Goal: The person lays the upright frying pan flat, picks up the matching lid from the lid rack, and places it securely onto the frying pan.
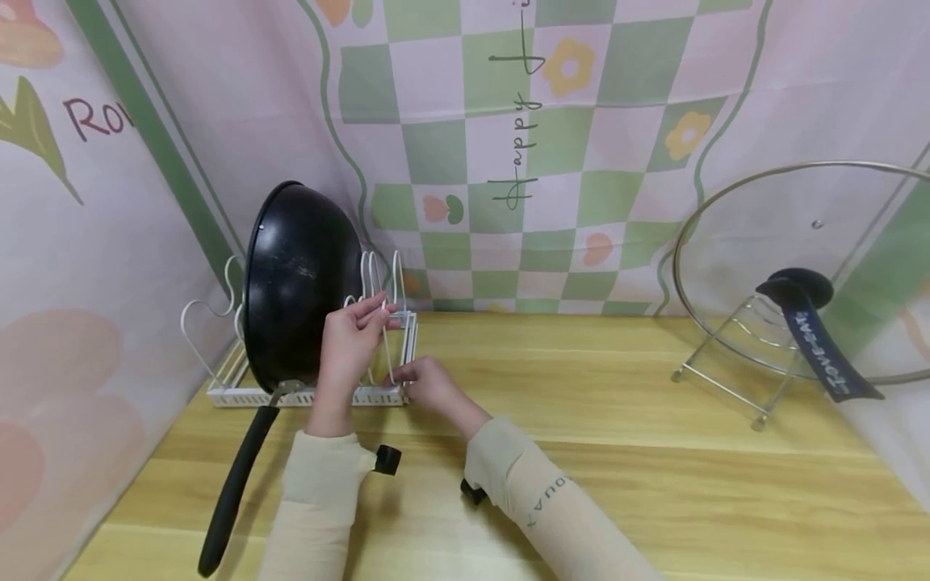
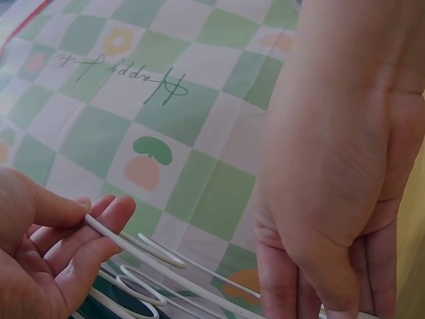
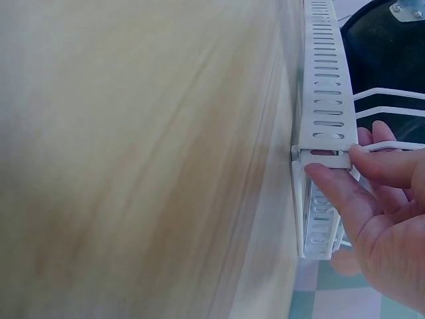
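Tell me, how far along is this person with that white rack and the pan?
Done, it seems: the black wok already stands on edge in the white wire rack. In hand: the left hand pinches the top of a wire divider while the right hand grips the rack's corner at its base. Probably left: seating that divider; the glass lid sits apart on its own metal stand.

Beige long sleeves, dark lettering on the right sleeve [image 1: 552, 500], black wrist-mounted cameras.

Left hand [image 1: 349, 343] is raised above the rack [image 1: 378, 395], fingers pinching; right hand [image 1: 430, 386] is low at its corner, fingers curled.
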`<state>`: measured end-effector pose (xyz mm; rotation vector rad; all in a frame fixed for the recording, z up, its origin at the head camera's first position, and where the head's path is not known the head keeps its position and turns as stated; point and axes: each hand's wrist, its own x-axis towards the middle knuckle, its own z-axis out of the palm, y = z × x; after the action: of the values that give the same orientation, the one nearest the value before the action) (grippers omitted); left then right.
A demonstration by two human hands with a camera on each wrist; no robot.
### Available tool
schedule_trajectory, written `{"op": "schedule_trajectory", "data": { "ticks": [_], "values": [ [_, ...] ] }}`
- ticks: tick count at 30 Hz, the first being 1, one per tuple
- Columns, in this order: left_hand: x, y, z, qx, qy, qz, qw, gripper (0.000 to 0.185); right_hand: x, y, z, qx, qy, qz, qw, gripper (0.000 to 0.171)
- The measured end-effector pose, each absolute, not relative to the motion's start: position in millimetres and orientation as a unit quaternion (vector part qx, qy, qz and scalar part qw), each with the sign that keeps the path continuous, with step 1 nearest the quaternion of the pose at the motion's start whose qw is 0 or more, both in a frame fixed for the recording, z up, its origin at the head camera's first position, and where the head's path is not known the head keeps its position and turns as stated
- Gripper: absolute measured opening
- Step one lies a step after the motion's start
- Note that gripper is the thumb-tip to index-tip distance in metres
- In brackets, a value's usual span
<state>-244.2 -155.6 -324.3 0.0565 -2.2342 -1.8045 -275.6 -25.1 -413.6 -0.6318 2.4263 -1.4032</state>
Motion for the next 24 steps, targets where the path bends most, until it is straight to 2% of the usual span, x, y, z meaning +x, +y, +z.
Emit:
{"op": "schedule_trajectory", "data": {
  "ticks": [24],
  "values": [
    [-244,-141,-326,0.011,-0.747,-0.645,0.16,0.033,-275,-16,-412,-0.212,0.829,-0.499,0.135,0.027]
  ]
}}
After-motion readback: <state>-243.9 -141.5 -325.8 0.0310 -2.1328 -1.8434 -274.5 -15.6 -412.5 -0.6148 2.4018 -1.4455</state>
